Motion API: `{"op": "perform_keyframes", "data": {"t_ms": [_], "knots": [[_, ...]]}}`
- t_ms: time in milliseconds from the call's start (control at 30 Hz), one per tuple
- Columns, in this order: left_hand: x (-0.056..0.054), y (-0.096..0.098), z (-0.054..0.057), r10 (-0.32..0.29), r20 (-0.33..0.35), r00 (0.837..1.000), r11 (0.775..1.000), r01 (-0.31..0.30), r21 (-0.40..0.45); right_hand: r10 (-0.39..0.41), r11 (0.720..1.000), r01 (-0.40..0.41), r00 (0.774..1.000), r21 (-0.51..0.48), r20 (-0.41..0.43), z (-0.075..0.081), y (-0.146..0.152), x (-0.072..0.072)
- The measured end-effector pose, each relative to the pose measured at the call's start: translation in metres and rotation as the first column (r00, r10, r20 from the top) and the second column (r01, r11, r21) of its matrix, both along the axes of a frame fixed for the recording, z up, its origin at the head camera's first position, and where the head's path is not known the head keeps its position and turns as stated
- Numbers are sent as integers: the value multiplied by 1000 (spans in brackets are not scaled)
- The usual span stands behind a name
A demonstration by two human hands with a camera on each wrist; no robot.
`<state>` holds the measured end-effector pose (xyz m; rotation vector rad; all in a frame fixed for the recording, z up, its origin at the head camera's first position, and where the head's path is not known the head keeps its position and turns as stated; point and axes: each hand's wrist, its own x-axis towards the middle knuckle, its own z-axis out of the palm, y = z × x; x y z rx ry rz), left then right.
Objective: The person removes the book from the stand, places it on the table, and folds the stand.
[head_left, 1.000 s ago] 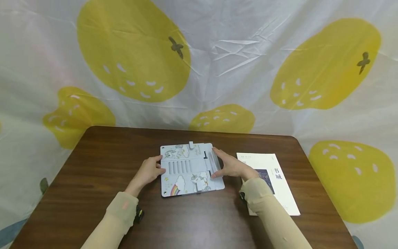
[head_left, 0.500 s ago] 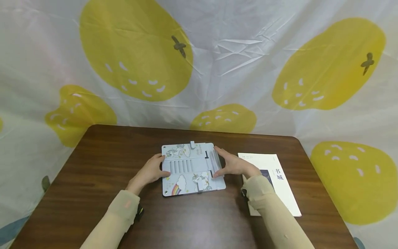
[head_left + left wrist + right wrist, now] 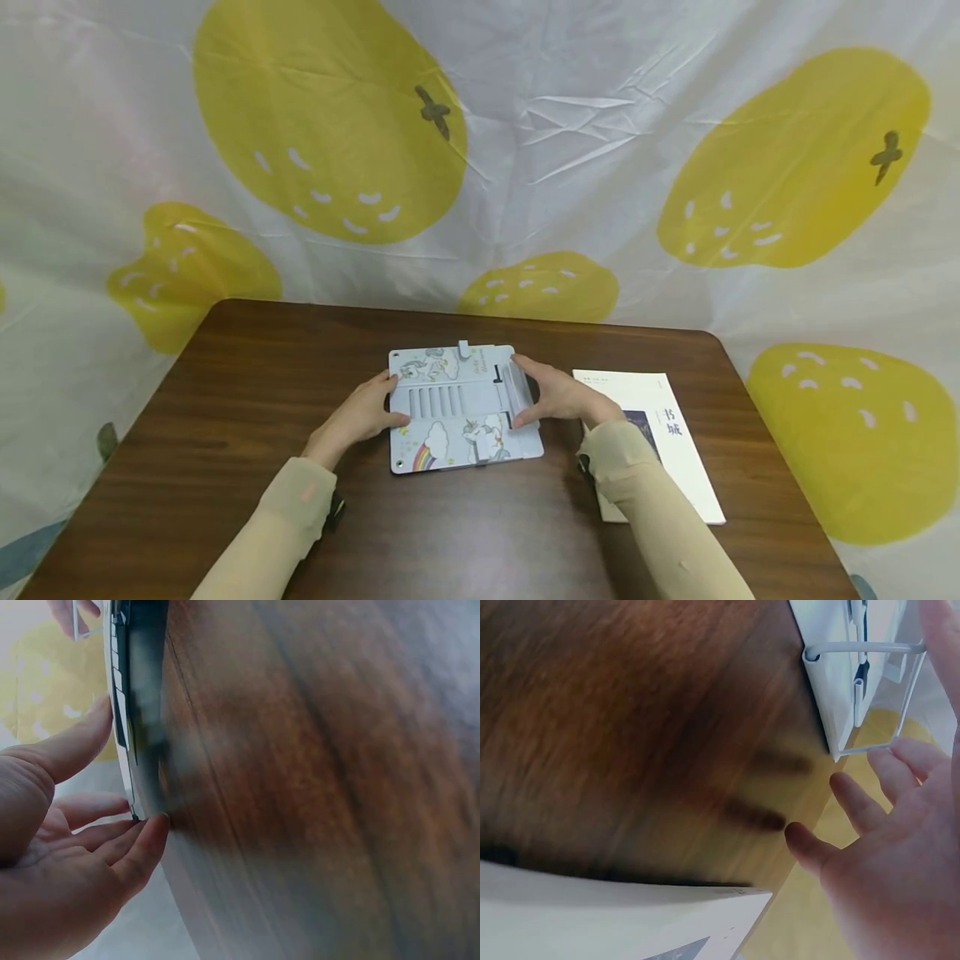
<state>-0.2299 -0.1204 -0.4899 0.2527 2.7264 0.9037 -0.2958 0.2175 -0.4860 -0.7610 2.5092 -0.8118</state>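
A pale book stand [image 3: 442,379] printed with unicorns, clouds and a rainbow lies flat on the table. My left hand [image 3: 356,417] grips its left edge, thumb on top; in the left wrist view, fingers of the left hand [image 3: 75,847] reach under the rim of the stand [image 3: 120,690]. At the stand's right end, my right hand [image 3: 558,393] spans a raised white bracket [image 3: 516,387], holding it between thumb and fingers. In the right wrist view this bracket [image 3: 870,647] is a bent wire frame standing off the panel, and a fingertip touches its corner.
A white paperback book [image 3: 675,442] with a dark picture on its cover lies right of the stand, partly under the right forearm. The brown wooden table [image 3: 465,533] ends at a hanging cloth [image 3: 555,192] printed with yellow fruit.
My left hand has shifted slightly right, so its thumb lies further over the stand's left edge. The right hand keeps its place at the bracket; the stand and book stay put.
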Motion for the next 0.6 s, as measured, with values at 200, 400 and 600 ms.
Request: {"op": "perform_keyframes", "data": {"t_ms": [200, 400, 600], "knots": [[0, -2, -1, -9, 12, 1000, 1000, 9, -5, 30, 1000, -30, 999, 9, -35, -1, -4, -1], [1, -2, 1, -23, 14, 1000, 1000, 23, 11, 36, 998, -32, 998, 55, -60, -1, -10, 2], [-3, -6, 0, -37, 17, 999, 999, 37, 13, 34, 997, -28, 995, 67, -94, -3, -13, -1]]}}
